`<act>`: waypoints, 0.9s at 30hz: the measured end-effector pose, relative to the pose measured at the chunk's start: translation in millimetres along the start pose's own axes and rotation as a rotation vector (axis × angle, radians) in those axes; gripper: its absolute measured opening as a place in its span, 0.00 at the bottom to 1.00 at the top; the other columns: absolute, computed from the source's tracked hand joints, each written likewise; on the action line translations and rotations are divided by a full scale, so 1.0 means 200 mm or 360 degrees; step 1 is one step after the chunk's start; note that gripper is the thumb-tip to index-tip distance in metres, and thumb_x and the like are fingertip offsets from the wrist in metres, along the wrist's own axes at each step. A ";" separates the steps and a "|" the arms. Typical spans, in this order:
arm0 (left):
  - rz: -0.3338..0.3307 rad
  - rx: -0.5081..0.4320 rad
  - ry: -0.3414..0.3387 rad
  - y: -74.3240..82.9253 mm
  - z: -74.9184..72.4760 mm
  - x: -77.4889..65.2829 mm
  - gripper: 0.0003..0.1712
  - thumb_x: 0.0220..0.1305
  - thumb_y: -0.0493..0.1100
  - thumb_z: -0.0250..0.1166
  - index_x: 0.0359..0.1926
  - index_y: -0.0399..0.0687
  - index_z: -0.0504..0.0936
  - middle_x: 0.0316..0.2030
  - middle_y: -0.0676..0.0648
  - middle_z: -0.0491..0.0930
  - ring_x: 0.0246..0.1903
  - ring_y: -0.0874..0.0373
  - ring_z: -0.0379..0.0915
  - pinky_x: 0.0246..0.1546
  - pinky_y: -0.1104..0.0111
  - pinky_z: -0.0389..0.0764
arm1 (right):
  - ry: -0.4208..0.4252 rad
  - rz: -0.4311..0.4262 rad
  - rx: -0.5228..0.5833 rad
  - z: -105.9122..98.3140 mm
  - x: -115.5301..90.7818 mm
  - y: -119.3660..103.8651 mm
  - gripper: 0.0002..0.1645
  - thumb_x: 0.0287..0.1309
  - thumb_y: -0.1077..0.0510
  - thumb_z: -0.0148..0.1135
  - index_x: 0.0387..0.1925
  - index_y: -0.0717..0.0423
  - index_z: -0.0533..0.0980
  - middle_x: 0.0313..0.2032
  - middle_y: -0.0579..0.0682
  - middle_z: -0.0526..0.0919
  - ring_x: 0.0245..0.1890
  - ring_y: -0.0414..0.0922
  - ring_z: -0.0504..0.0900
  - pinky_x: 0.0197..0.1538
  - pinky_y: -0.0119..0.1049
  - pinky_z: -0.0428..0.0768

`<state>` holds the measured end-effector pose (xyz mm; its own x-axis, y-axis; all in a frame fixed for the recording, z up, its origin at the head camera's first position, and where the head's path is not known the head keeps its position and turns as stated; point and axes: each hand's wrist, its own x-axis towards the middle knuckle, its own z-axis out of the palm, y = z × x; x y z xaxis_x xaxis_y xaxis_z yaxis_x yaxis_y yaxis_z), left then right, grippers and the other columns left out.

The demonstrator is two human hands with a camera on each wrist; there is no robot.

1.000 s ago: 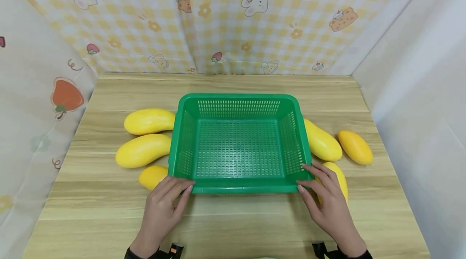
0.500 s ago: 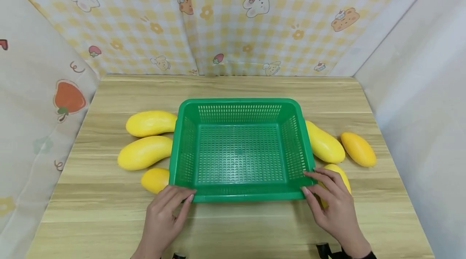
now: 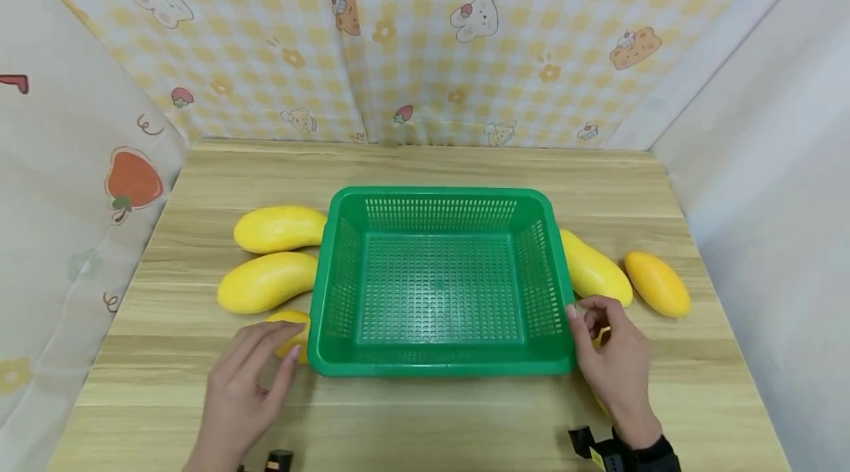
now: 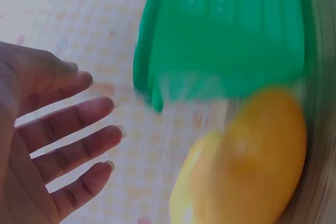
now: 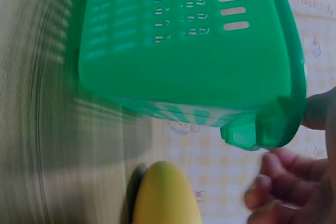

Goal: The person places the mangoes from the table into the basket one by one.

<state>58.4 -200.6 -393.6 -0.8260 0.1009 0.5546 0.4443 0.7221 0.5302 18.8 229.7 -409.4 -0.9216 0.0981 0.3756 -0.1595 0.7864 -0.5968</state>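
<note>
A green perforated plastic basket [image 3: 445, 369] stands on the wooden table, its inside bare. My left hand [image 3: 246, 391] is apart from its front left corner, beside a small orange-yellow mango-like fruit [image 4: 257, 161]. The left wrist view shows its fingers loosely bent, with nothing in them. My right hand [image 3: 617, 361] is at the basket's right front corner, thumb against the rim [image 5: 294, 77]. Its other fingers curl loosely outside the rim, blurred in the right wrist view. Beneath this hand lies a yellow fruit, mostly hidden in the head view.
Two long yellow fruits [image 3: 268, 282] lie left of the basket, their inner ends hidden by it. To the right are another long yellow fruit [image 3: 595, 271] and a smaller orange-yellow one [image 3: 657, 284]. A checked cloth [image 3: 425, 51] hangs behind the table.
The basket slid slightly toward me, then stopped. My left hand has let go of the front rim and moved left. My right hand has shifted to the corner's outer side, fingers more curled.
</note>
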 end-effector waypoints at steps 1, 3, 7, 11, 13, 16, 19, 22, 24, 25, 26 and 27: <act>-0.0016 0.0060 -0.0037 -0.02 -0.02 0.00 0.25 0.71 0.56 0.51 0.44 0.40 0.84 0.40 0.46 0.81 0.41 0.52 0.74 0.51 0.77 0.66 | -0.0048 0.0051 -0.0026 0.00 0.00 0.00 0.13 0.55 0.58 0.68 0.38 0.61 0.75 0.22 0.43 0.73 0.22 0.39 0.69 0.26 0.25 0.64; -0.0038 0.0179 -0.0140 -0.08 -0.04 -0.01 0.28 0.71 0.58 0.48 0.44 0.41 0.83 0.40 0.47 0.81 0.41 0.51 0.74 0.49 0.72 0.68 | -0.0148 0.0122 -0.0073 0.01 0.00 0.01 0.14 0.56 0.55 0.68 0.39 0.60 0.75 0.21 0.43 0.72 0.21 0.38 0.69 0.25 0.26 0.64; -0.0008 0.0306 -0.0329 -0.18 -0.05 -0.04 0.34 0.72 0.63 0.42 0.46 0.41 0.82 0.43 0.45 0.79 0.44 0.49 0.73 0.42 0.58 0.70 | -0.0312 0.0164 -0.0105 0.02 0.00 0.01 0.15 0.58 0.50 0.66 0.36 0.58 0.75 0.19 0.42 0.71 0.20 0.38 0.68 0.24 0.30 0.65; 0.0006 0.0326 -0.0463 -0.25 -0.02 -0.07 0.26 0.69 0.59 0.55 0.48 0.40 0.81 0.47 0.43 0.78 0.46 0.47 0.73 0.41 0.53 0.73 | -0.0407 0.0149 -0.0106 0.04 0.03 0.02 0.15 0.61 0.47 0.63 0.33 0.56 0.75 0.17 0.42 0.69 0.18 0.39 0.67 0.23 0.32 0.65; 0.0002 0.0340 -0.0528 -0.27 0.00 -0.08 0.24 0.58 0.52 0.69 0.50 0.41 0.80 0.50 0.41 0.76 0.49 0.45 0.71 0.42 0.50 0.73 | -0.0455 0.0138 -0.0086 0.04 0.04 0.02 0.15 0.63 0.48 0.61 0.33 0.56 0.75 0.16 0.41 0.68 0.17 0.38 0.67 0.22 0.32 0.65; -0.0025 0.0370 -0.0625 -0.29 0.01 -0.09 0.35 0.38 0.42 0.78 0.52 0.43 0.78 0.54 0.39 0.73 0.53 0.41 0.67 0.44 0.44 0.70 | -0.0529 0.0132 -0.0032 0.03 0.04 0.02 0.13 0.65 0.50 0.59 0.33 0.56 0.75 0.15 0.41 0.66 0.16 0.36 0.67 0.21 0.31 0.65; -0.0061 0.0395 -0.0711 -0.31 0.02 -0.09 0.42 0.34 0.45 0.81 0.55 0.45 0.76 0.56 0.38 0.70 0.55 0.39 0.64 0.45 0.41 0.67 | -0.0575 0.0137 0.0010 0.03 0.04 0.02 0.11 0.65 0.52 0.58 0.33 0.56 0.74 0.15 0.41 0.64 0.16 0.36 0.66 0.21 0.31 0.65; -0.0085 0.0383 -0.0757 -0.33 0.04 -0.09 0.45 0.33 0.45 0.82 0.57 0.43 0.75 0.56 0.37 0.69 0.55 0.38 0.64 0.46 0.42 0.67 | -0.0602 0.0155 0.0035 0.03 0.03 0.03 0.11 0.66 0.52 0.57 0.35 0.57 0.75 0.16 0.41 0.67 0.18 0.36 0.68 0.22 0.31 0.67; -0.0089 0.0363 -0.0773 -0.33 0.04 -0.09 0.46 0.32 0.45 0.82 0.57 0.41 0.74 0.56 0.37 0.70 0.55 0.38 0.65 0.47 0.43 0.68 | -0.0619 0.0180 0.0049 0.03 0.03 0.03 0.13 0.67 0.51 0.56 0.37 0.58 0.76 0.18 0.42 0.71 0.20 0.37 0.71 0.24 0.32 0.69; -0.0089 0.0354 -0.0780 -0.33 0.05 -0.08 0.46 0.32 0.44 0.82 0.57 0.40 0.74 0.56 0.37 0.70 0.55 0.38 0.65 0.47 0.43 0.68 | -0.0624 0.0194 0.0052 0.03 0.04 0.03 0.13 0.67 0.51 0.56 0.37 0.58 0.76 0.19 0.42 0.73 0.21 0.37 0.73 0.25 0.32 0.70; -0.0093 0.0346 -0.0790 -0.33 0.05 -0.08 0.46 0.32 0.44 0.82 0.57 0.40 0.74 0.56 0.37 0.70 0.55 0.38 0.66 0.48 0.43 0.68 | -0.0631 0.0210 0.0056 0.03 0.04 0.03 0.14 0.67 0.50 0.56 0.38 0.58 0.76 0.20 0.43 0.74 0.22 0.38 0.74 0.26 0.33 0.72; -0.0104 0.0341 -0.0805 -0.33 0.05 -0.08 0.46 0.32 0.44 0.82 0.57 0.39 0.74 0.56 0.37 0.70 0.55 0.38 0.66 0.49 0.43 0.68 | -0.0637 0.0226 0.0058 0.03 0.04 0.03 0.15 0.68 0.50 0.55 0.38 0.58 0.77 0.21 0.44 0.76 0.23 0.39 0.75 0.27 0.33 0.72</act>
<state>37.8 -243.0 -443.8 -0.9366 0.3292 0.1198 0.3496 0.8557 0.3816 9.3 232.5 -414.3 -0.9988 -0.0463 -0.0125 -0.0271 0.7594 -0.6501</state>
